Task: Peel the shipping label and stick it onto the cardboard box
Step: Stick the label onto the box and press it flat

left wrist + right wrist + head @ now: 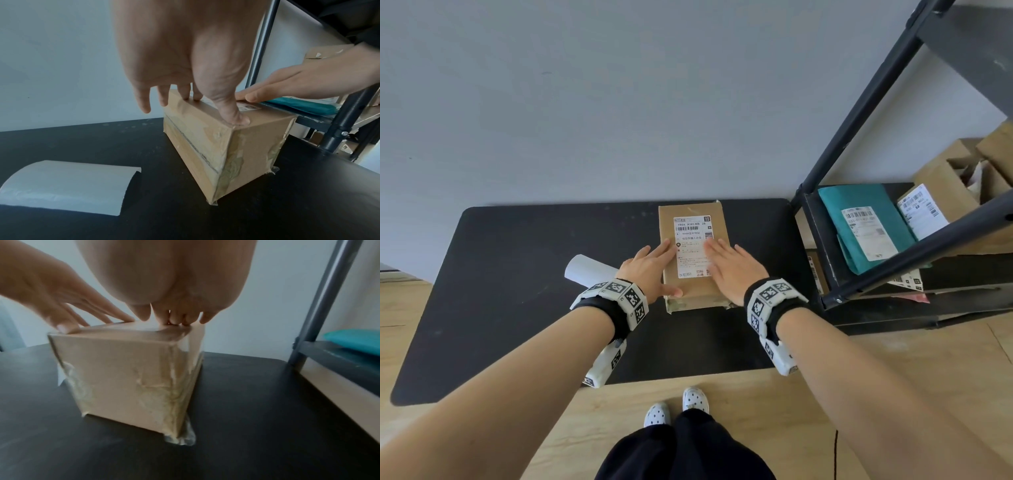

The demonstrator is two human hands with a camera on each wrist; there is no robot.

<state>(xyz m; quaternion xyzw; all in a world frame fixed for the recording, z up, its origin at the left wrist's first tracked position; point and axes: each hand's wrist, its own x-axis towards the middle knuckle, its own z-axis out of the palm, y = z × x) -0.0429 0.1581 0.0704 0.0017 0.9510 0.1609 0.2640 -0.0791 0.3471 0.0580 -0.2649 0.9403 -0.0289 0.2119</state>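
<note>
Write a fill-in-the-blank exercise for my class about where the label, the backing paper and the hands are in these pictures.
1. The shipping label lies on the ____ face of the cardboard box.
2. Both hands, left hand and right hand, rest on the box with fingers ____.
3. The curled white backing paper lies on the black mat to the ____ of the box.
4. The teal mailer lies on the metal ____.

Missing words: top; straight; left; shelf
</note>
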